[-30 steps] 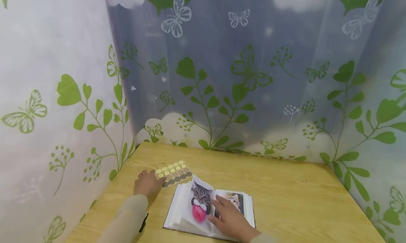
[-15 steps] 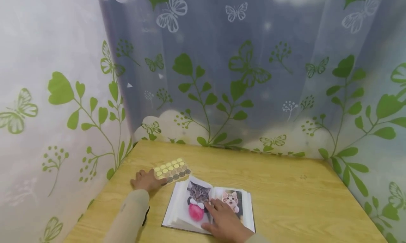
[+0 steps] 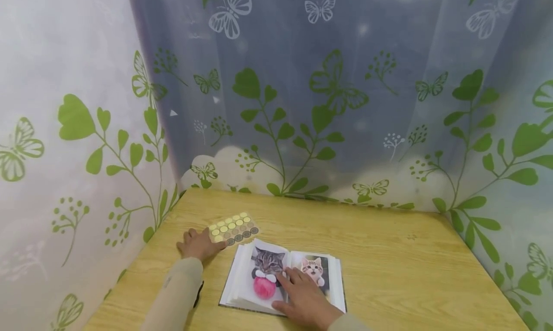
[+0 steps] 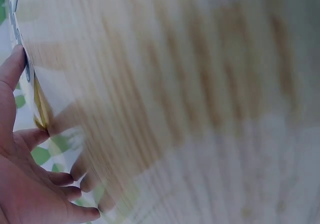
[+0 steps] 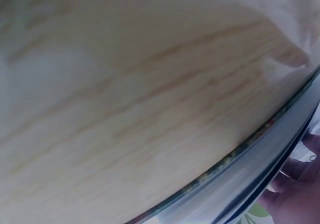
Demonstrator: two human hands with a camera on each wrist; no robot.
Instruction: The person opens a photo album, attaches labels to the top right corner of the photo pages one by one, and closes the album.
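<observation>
My left hand (image 3: pixel 198 246) rests on the table beside a thin card (image 3: pixel 233 227) with rows of yellow, tan and grey coin-like discs. Its thumb lies at the near left corner, and the other fingers are spread along the left side. From the left wrist, the card's edge (image 4: pixel 41 104) shows between thumb and forefinger. A small photo album (image 3: pixel 242 273) lies spread in front of me, with a tabby cat and pink ball on one page and a kitten on the other. Flat across its fold rests my right hand (image 3: pixel 308 297), covering the lower middle of the pages.
Both album and card lie on a wood-grain table (image 3: pixel 389 263). Curtains (image 3: pixel 345 139) printed with green leaves and butterflies close in the table's back and both sides.
The right hand has slid left from the kitten page onto the fold, and the raised cat page lies flatter. The left hand has stayed by the card. The head view has tilted slightly down.
</observation>
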